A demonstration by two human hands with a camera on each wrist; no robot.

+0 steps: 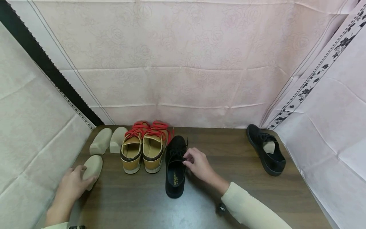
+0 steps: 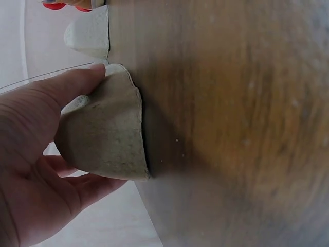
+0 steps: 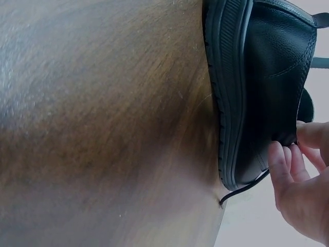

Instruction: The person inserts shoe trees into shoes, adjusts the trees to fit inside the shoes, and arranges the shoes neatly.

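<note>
My left hand point(image 1: 71, 183) holds a beige moulded shoe insert point(image 1: 93, 166) at the left end of the wooden surface. In the left wrist view its thumb lies on one side of the insert point(image 2: 105, 131) and the fingers on the other. My right hand point(image 1: 200, 164) pinches the side of a black lace-up shoe point(image 1: 175, 187) near its laces; thumb and fingertips meet at the opening's edge. This shoe stands upright, toe to the back wall, its insole bare. In the right wrist view a loose lace end point(image 3: 244, 191) hangs by the shoe's toe.
Two more beige inserts point(image 1: 101, 141) lie at the back left. Tan shoes with red laces point(image 1: 131, 162) stand close left of the black shoe. Another black shoe point(image 1: 273, 165), with an insert inside, sits at the far right. Cloth-covered walls point(image 1: 186, 89) rise behind and on both sides.
</note>
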